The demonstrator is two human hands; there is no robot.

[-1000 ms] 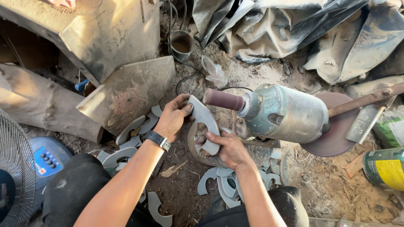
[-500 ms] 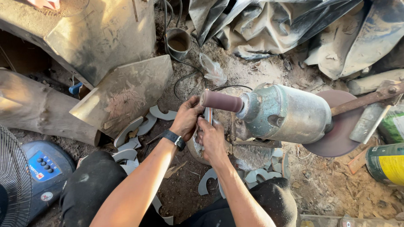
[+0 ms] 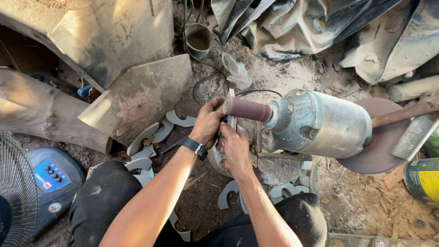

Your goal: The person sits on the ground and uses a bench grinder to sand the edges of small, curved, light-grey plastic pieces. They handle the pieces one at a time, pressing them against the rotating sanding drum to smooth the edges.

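Both hands grip one flat curved cut-out piece [image 3: 232, 103], now turned on edge so only its thin rim shows. My left hand [image 3: 208, 122], with a black watch on the wrist, holds it from the left. From below, my right hand [image 3: 234, 147] clasps the same piece. The piece's edge is pressed against the brown sanding drum [image 3: 247, 110] that sticks out left from a grey-green motor [image 3: 320, 123]. A brown sanding disc [image 3: 382, 146] sits on the motor's right end.
Several more grey curved pieces [image 3: 151, 137] lie scattered on the dirt around my knees. A wooden board [image 3: 137, 98] leans at left, with a log [image 3: 41, 114] beyond. A fan [image 3: 16, 192] and blue device [image 3: 50, 176] sit at lower left; a can [image 3: 423, 178] at right.
The curved piece lay flat-side up in both hands a second ago. It has been turned on edge and brought up against the sanding drum.
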